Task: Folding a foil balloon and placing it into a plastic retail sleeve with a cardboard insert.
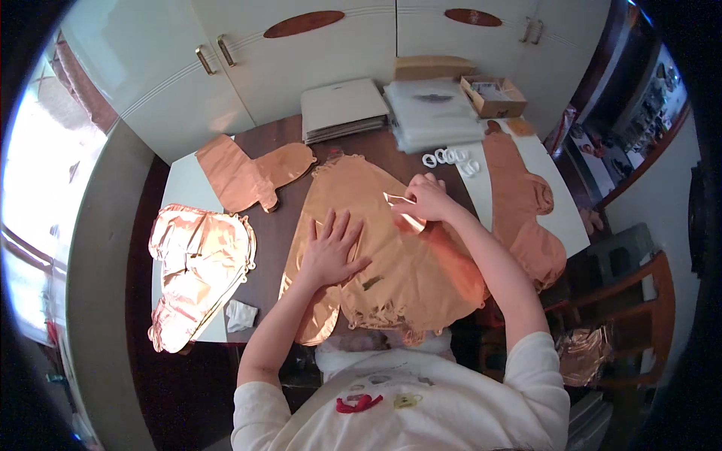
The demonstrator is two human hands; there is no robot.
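The left hand [331, 249] lies spread at nine o'clock on the copper foil [406, 270]; the right hand [427, 200], apart at one, pinches a raised fold [412, 222], seemingly adjusting it; next calls for steady bracing.

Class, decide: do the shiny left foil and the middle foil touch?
Apart: in the head view, brown table shows between the shiny left foil and the middle foil.

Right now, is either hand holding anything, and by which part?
The right hand appears to pinch the large copper-coloured foil balloon by a raised fold toward its upper right side; the left hand rests spread on it, gripping nothing.
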